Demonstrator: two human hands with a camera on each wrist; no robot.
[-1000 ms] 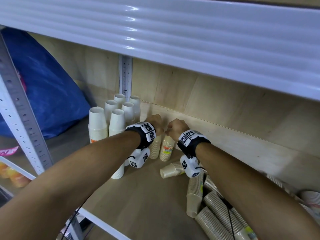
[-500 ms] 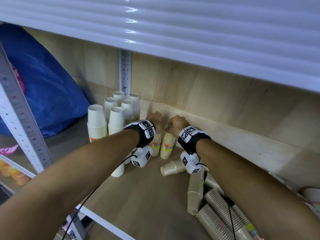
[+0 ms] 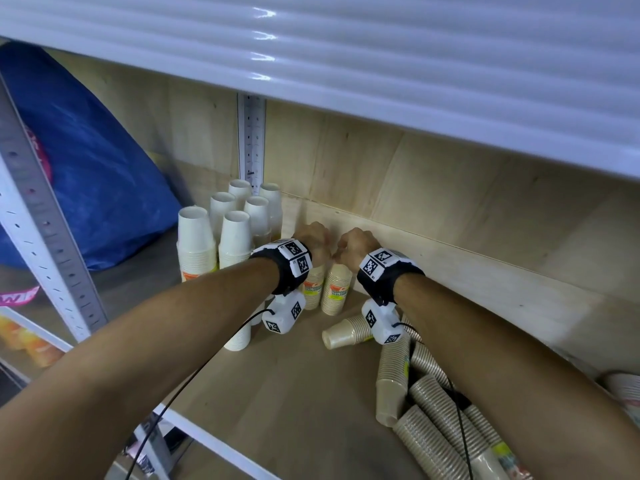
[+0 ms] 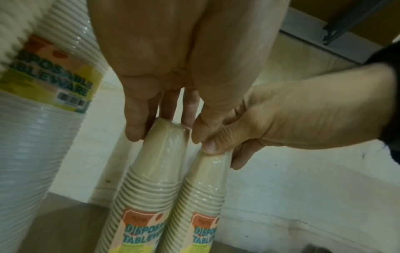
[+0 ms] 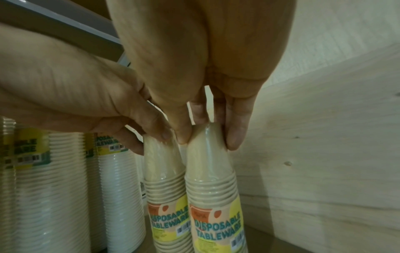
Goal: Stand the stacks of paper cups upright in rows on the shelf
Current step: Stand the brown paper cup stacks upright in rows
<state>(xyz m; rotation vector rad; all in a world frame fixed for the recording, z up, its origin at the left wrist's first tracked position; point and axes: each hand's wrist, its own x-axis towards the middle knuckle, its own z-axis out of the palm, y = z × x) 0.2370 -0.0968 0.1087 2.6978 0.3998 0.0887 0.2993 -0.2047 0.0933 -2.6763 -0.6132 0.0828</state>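
My left hand [image 3: 313, 239] pinches the top of one tan cup stack [image 3: 314, 284], right hand [image 3: 356, 242] another [image 3: 337, 289]; both upright, touching, at the shelf [image 3: 294, 393] back, white stacks [image 3: 235, 237] at 9 o'clock.

The pale wooden shelf [image 3: 287, 403] is carrying everything here. A cluster of white cup stacks [image 3: 239, 237] is standing upright at its back left corner, and two tan wrapped stacks [image 3: 329, 289] are standing side by side just right of them, close against the back panel. One short tan stack [image 3: 346, 336] is lying on its side nearby, and more tan stacks [image 3: 433, 414] are lying jumbled toward the right.
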